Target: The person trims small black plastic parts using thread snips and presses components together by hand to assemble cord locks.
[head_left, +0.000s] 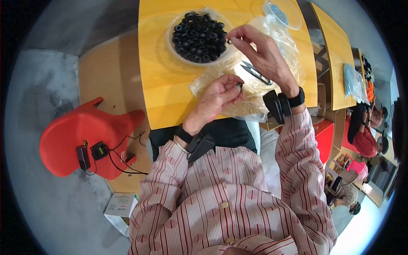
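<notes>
My left hand (pixel 221 96) is closed, with a small black piece (pixel 239 84) pinched between thumb and fingertips above a crumpled clear plastic bag (pixel 199 87). At the right rim of a round translucent tub (pixel 171 47), my right hand (pixel 264 53) pinches a small dark piece (pixel 229 41), mostly hidden by the fingertips. Inside the tub are many small black ring-shaped parts (pixel 199 36). A pair of thread snips (pixel 256 73) lies on the plastic between my hands, blades toward the tub.
The yellow table (pixel 163 102) ends just before my lap. A clear container (pixel 278 13) with small blue-grey bits stands at the far right. On the left, a red chair (pixel 63 144) carries black devices and cables. Other people (pixel 365 140) sit along tables at right.
</notes>
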`<control>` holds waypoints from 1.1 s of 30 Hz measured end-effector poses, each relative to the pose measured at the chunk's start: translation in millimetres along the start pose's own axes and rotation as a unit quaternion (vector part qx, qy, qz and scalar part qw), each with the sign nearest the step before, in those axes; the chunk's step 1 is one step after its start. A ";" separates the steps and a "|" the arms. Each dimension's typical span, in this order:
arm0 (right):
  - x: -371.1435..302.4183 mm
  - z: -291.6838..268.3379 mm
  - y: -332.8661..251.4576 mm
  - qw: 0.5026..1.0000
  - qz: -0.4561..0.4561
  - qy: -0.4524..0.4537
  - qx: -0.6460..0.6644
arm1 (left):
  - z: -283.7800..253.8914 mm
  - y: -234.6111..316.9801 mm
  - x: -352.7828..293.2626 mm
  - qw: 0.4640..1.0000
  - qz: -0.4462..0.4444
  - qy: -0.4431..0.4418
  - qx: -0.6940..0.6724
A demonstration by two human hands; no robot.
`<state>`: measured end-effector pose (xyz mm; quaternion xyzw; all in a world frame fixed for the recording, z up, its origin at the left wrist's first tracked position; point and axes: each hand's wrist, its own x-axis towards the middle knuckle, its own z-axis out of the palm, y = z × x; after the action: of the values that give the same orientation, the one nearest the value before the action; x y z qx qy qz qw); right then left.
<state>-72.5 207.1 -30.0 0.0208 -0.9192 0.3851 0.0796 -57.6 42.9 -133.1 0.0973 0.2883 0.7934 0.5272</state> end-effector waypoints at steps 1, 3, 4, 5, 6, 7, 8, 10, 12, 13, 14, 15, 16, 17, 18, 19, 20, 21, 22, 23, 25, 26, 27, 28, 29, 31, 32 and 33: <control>-9.4 -4.2 -0.3 0.999 0.043 -0.015 0.025 | -1.2 -0.3 -0.4 1.000 0.009 -0.004 -0.011; -29.3 -4.8 5.4 0.993 0.070 -0.014 0.095 | 1.0 0.5 -2.1 1.000 0.029 0.004 -0.008; -39.6 -3.6 8.8 0.982 0.090 -0.014 0.167 | 2.5 1.6 -2.7 1.000 0.021 0.000 -0.010; -48.3 -1.9 10.4 0.976 0.090 -0.009 0.200 | 3.2 2.8 -3.1 1.000 0.019 0.009 -0.018; -56.7 -0.1 13.2 0.975 0.097 -0.003 0.199 | 3.7 3.6 -3.0 0.999 0.016 0.017 -0.027; -64.7 1.7 16.0 0.970 0.109 0.000 0.215 | 5.0 4.3 -3.1 0.999 0.010 0.026 -0.027; -71.5 2.7 17.0 0.965 0.120 0.003 0.231 | 4.5 3.2 -2.1 0.999 0.002 0.024 -0.029; -80.3 8.6 15.0 0.962 0.135 0.012 0.237 | 1.5 3.6 -1.7 1.000 0.018 0.003 -0.017; -89.1 17.0 17.9 0.958 0.146 0.040 0.245 | -0.2 3.7 -1.3 1.000 0.011 0.007 -0.013; -91.9 19.4 16.4 0.956 0.146 0.053 0.249 | -1.3 3.9 -1.3 1.000 0.019 -0.005 -0.010; -94.8 21.8 16.8 0.955 0.150 0.054 0.252 | -1.7 3.9 -1.9 0.999 0.027 -0.016 -0.006; -98.1 23.8 18.4 0.955 0.147 0.069 0.246 | -1.3 3.1 -1.5 1.000 0.023 -0.016 -0.007; -100.6 25.3 19.3 0.956 0.145 0.083 0.241 | -0.8 2.4 -1.1 1.000 0.026 -0.011 0.006; -102.1 25.8 18.1 0.955 0.148 0.084 0.241 | -0.3 2.0 -0.8 0.999 0.029 -0.006 0.019; -102.3 25.9 14.8 0.957 0.147 0.089 0.232 | 0.1 3.2 -1.2 0.999 0.026 -0.005 0.019; -102.4 25.9 12.6 0.959 0.146 0.094 0.222 | 0.3 4.7 -1.6 1.000 0.025 -0.014 0.005; -102.6 25.9 12.2 0.959 0.147 0.094 0.224 | 0.8 6.0 -1.8 0.999 0.024 -0.023 -0.009; -103.3 26.6 12.6 0.965 0.140 0.101 0.199 | 1.1 6.1 -1.8 0.999 0.022 -0.022 -0.009; -104.0 27.2 12.8 0.970 0.132 0.106 0.174 | 1.4 6.2 -1.8 1.000 0.020 -0.019 -0.011; -104.1 27.4 12.2 0.970 0.134 0.106 0.175 | 1.2 5.8 -1.7 1.000 0.017 -0.015 -0.012; -103.6 27.7 10.8 0.969 0.123 0.111 0.181 | -1.0 4.5 -0.6 1.000 0.020 -0.019 -0.014; -103.9 28.0 11.2 0.969 0.124 0.110 0.182 | -1.8 4.0 -0.8 0.999 0.024 -0.025 -0.016; -104.2 27.5 12.5 0.972 0.120 0.108 0.171 | -1.0 4.0 -0.6 0.999 0.023 -0.024 -0.016; -104.6 27.1 13.2 0.975 0.116 0.105 0.160 | 0.4 4.4 -0.1 1.000 0.020 -0.015 -0.017; -104.8 26.7 12.9 0.975 0.116 0.104 0.160 | 1.2 4.4 0.1 1.000 0.017 -0.005 -0.017; -104.2 26.7 11.5 0.972 0.124 0.101 0.174 | -0.1 4.2 -0.1 1.000 0.018 -0.007 -0.015; -104.3 27.2 11.8 0.972 0.124 0.100 0.175 | -0.8 4.0 -0.1 1.000 0.018 -0.010 -0.012; -104.6 27.0 12.1 0.972 0.124 0.099 0.174 | -0.5 3.9 0.0 1.000 0.018 -0.009 -0.013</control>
<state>25.9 193.9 -74.2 -0.1182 -0.8212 0.5458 0.1173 -60.8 41.6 -131.4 0.1028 0.2714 0.8055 0.5166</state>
